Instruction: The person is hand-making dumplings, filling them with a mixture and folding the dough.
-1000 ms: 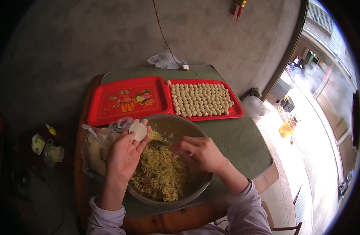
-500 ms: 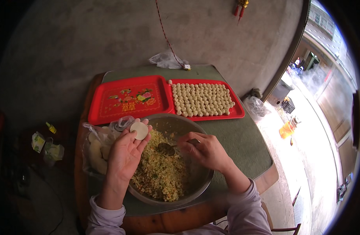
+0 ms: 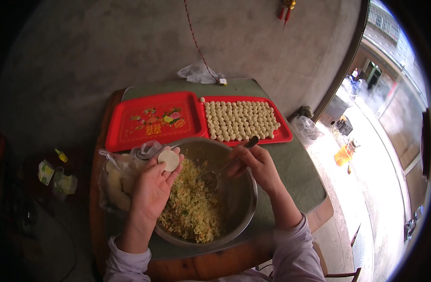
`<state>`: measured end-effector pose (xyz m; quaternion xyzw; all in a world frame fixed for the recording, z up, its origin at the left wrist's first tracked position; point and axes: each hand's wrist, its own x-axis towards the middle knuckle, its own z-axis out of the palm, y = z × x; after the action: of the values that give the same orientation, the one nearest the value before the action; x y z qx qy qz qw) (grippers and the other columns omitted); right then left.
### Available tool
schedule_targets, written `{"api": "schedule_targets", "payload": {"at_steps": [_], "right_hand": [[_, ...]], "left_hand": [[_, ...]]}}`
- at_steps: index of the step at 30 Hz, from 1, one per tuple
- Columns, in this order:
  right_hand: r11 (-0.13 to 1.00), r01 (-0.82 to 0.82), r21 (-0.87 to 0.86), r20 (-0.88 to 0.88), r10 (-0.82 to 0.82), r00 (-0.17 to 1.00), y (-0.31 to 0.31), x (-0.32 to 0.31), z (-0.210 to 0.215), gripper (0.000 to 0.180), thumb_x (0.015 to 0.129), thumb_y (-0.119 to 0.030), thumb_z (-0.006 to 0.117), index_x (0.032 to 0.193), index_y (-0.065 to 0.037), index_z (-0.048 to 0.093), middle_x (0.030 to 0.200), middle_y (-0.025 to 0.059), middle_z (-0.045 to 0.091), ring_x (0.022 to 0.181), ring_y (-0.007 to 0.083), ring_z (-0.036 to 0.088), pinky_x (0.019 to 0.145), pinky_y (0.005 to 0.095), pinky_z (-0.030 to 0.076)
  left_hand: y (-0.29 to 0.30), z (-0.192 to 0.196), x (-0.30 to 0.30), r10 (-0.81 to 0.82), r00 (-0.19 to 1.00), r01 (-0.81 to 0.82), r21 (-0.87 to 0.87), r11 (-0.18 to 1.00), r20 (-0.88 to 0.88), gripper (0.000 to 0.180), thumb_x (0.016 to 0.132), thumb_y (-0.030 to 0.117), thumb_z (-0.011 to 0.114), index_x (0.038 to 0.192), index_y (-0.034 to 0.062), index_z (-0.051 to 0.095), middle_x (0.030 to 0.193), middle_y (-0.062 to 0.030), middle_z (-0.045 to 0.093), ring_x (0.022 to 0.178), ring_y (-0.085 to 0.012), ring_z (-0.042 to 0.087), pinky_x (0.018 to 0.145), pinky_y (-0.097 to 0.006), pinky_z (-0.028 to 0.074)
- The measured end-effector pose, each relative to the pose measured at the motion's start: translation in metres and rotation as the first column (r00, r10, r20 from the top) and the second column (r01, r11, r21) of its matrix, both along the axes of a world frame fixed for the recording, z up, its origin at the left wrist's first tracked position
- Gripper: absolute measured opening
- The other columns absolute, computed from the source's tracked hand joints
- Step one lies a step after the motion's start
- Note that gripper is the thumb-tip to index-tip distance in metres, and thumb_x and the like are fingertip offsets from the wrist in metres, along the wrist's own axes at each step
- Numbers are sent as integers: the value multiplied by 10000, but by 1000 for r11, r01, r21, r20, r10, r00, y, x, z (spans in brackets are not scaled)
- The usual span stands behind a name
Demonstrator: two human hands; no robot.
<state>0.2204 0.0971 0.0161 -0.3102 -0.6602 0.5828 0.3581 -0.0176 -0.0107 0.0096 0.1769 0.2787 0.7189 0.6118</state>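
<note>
The left hand (image 3: 152,188), palm up, is holding a flat, round, off-white dough wrapper (image 3: 171,160) under its thumb, left of a silver metal spoon (image 3: 210,179). The right hand (image 3: 258,168) is gripping the spoon, whose long axis is slanting from far right to near left, toward crumbly yellow-green filling (image 3: 189,214) in a wide silver metal bowl (image 3: 239,207).

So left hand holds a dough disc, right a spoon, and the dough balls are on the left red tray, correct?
No, the head view shows the dough balls on the right red tray. The left hand holds a dough disc, the right hand a spoon.
</note>
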Motion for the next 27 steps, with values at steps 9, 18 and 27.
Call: {"api": "schedule_targets", "payload": {"at_steps": [9, 18, 27], "right_hand": [[982, 101, 160, -237, -61, 970, -16, 8, 23, 315, 997, -265, 461, 1006, 26, 582, 800, 78, 662, 741, 155, 651, 660, 270, 512], [671, -34, 741, 87, -45, 995, -40, -1, 33, 179, 842, -61, 630, 1020, -69, 610, 875, 74, 605, 713, 243, 632, 639, 323, 526], [468, -133, 874, 171, -40, 985, -49, -4, 37, 273, 775, -45, 672, 1032, -119, 621, 789, 46, 570, 627, 242, 608, 528, 358, 501]], "left_hand": [[-2, -11, 19, -112, 993, 110, -99, 989, -23, 359, 935, 23, 400, 1286, -49, 435, 1306, -174, 491, 1223, -260, 479, 1035, -424, 427], [-3, -11, 24, -226, 974, 226, -48, 973, 12, 287, 962, 83, 437, 1223, -22, 492, 1220, -165, 562, 1149, -277, 554, 1016, -394, 459], [-5, -5, 28, -201, 980, 200, -46, 979, -12, 300, 942, 19, 393, 1218, -61, 480, 1197, -174, 573, 1146, -279, 554, 1041, -366, 431]]}}
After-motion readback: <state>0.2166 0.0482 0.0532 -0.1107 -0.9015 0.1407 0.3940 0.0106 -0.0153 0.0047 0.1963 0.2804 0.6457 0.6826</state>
